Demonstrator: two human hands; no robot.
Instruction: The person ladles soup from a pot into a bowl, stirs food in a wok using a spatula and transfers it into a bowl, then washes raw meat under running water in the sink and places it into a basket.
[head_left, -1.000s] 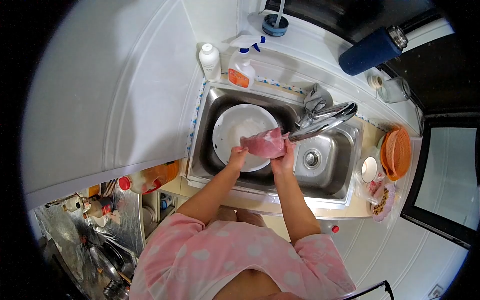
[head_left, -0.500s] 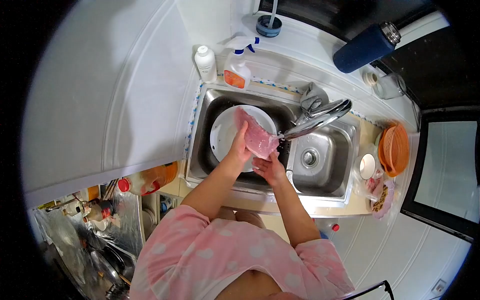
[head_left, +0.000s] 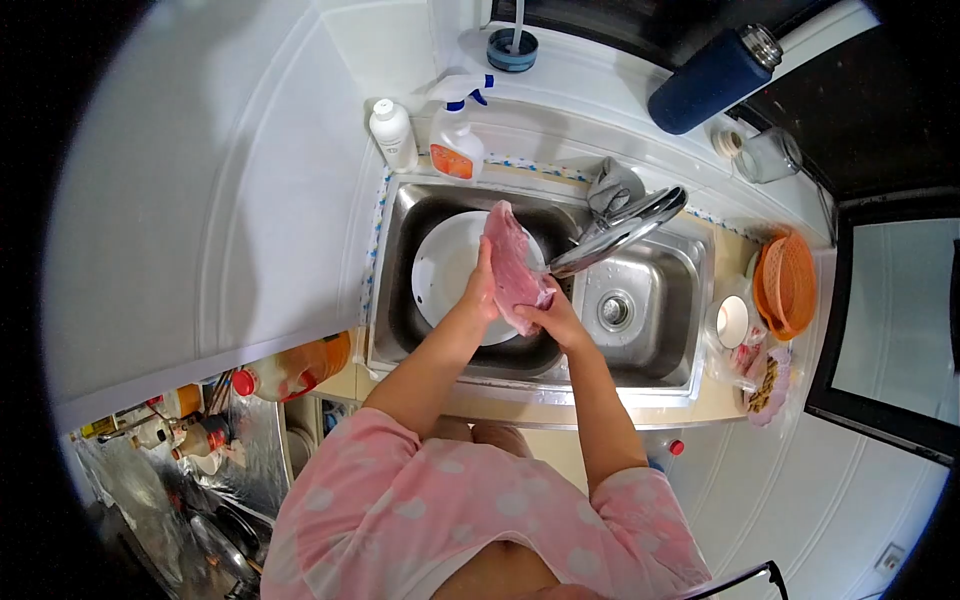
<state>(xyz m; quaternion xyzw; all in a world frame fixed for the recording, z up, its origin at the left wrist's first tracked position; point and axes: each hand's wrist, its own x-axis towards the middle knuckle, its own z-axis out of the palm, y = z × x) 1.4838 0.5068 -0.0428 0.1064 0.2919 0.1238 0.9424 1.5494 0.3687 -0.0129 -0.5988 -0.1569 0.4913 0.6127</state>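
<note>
A slab of raw pink meat (head_left: pixel 512 265) is held between both hands above a white basin (head_left: pixel 440 255) in the larger sink bowl. My left hand (head_left: pixel 482 285) grips its left side, fingers partly hidden behind it. My right hand (head_left: pixel 556 318) closes on the lower right end, thumb lying across the surface. The chrome faucet (head_left: pixel 620 232) reaches in from the right, its spout end close to the meat's right edge. Part of the basin is hidden behind the meat and hands.
The smaller sink bowl (head_left: pixel 650 330) with its drain lies right. Behind the sink stand a spray bottle (head_left: pixel 455 140) and a white bottle (head_left: pixel 394 135). A blue flask (head_left: pixel 710 82) and glass jar (head_left: pixel 768 156) are on the ledge. Orange baskets (head_left: pixel 787 285) sit at the right.
The meat has turned more upright and its broad face now shows differently. My right hand has shifted from beneath its lower end to gripping the right side with the thumb on top.
</note>
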